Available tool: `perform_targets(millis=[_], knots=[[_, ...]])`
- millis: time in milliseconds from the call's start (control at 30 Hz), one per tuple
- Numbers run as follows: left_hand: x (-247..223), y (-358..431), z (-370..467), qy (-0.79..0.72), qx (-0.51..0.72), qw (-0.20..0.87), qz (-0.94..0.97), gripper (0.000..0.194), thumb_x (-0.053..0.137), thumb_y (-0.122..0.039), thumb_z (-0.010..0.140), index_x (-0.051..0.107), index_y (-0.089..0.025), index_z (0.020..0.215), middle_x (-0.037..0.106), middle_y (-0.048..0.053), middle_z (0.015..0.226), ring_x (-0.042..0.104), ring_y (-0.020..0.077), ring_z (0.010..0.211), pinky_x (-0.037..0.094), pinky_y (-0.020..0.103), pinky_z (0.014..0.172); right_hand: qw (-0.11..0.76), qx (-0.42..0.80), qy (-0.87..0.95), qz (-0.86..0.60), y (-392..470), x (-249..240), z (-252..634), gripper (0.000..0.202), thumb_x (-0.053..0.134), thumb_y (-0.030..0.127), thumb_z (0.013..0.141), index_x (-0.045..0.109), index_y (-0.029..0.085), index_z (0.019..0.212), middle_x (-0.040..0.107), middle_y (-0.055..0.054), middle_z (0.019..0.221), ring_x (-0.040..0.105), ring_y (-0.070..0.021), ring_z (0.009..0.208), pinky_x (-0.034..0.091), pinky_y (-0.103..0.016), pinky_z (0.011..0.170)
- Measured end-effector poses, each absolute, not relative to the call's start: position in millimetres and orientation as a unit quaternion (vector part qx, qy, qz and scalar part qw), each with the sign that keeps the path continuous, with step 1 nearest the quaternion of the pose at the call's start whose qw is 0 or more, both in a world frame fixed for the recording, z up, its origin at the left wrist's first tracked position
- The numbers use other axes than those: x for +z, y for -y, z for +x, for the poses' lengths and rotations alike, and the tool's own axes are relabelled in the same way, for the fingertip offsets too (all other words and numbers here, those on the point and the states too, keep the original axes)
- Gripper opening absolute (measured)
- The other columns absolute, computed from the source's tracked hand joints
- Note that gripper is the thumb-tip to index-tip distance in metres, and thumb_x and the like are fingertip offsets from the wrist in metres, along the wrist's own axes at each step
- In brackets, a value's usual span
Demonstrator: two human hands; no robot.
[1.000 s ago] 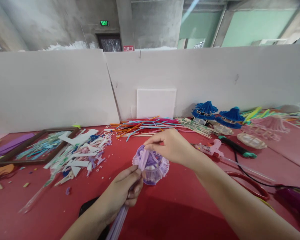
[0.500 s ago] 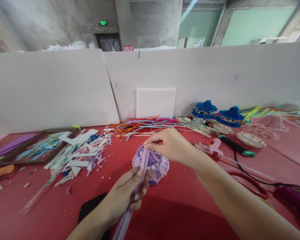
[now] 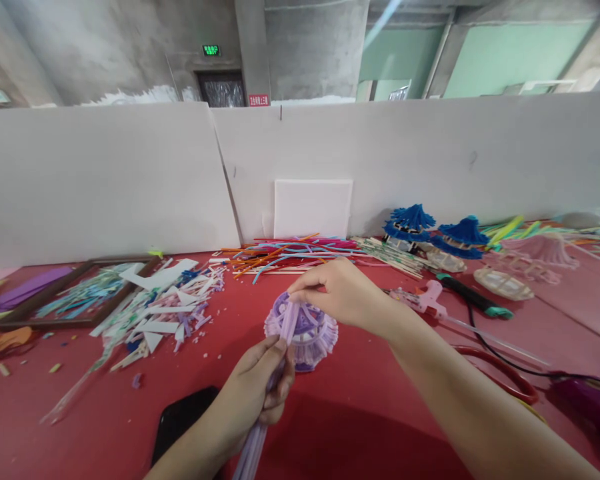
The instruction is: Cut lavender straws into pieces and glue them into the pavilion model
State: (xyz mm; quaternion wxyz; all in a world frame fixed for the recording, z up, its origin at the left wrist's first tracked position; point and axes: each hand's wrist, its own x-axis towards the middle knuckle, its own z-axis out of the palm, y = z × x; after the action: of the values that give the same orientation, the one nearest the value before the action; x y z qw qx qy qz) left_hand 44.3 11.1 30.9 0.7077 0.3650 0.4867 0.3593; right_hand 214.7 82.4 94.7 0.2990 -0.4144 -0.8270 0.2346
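Observation:
My left hand [image 3: 265, 380] is closed around a bundle of pale purple pipe cleaners [image 3: 250, 453], whose long ends hang down toward the front edge of the view. The bundle's upper ends rise to my right hand [image 3: 330, 287], where thumb and forefinger pinch the tips. Just behind the bundle stands a purple and lilac round model [image 3: 320, 340] with a fringed tier, on the red table. My hands and the bundle hide part of it; whether the bundle touches it I cannot tell.
Left lie white and purple scraps [image 3: 165, 307] and a brown frame [image 3: 75, 323]. Behind are coloured pipe cleaners [image 3: 290, 253]; right, blue-roofed models [image 3: 410, 223], a pink glue gun [image 3: 433, 300] and red-handled scissors [image 3: 500, 373]. A black phone [image 3: 180, 420] lies beside my left forearm.
My left hand has shifted very slightly along the bundle, and the bundle's lower end swings a little right. The right-hand pinch stays in place. The view has tilted slightly.

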Motion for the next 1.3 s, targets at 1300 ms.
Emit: perform_targets(millis=[1300], knots=[[30.4,-11.0,42.4,-0.451,0.365,0.722,0.377,0.035,0.060,-0.050,0.079,0.047,-0.019,0.072,0.042,-0.009,0.047,0.016,0.0008,0.036,0.013,0.013,0.032,0.286,0.471,0.792,-0.262,-117.6,73.3,237.1,0.022,0.068,0.024,0.078,0.075,0.020,0.099,0.076,-0.001,0.090,0.068,-0.0120,0.079,0.051,-0.020,0.068]])
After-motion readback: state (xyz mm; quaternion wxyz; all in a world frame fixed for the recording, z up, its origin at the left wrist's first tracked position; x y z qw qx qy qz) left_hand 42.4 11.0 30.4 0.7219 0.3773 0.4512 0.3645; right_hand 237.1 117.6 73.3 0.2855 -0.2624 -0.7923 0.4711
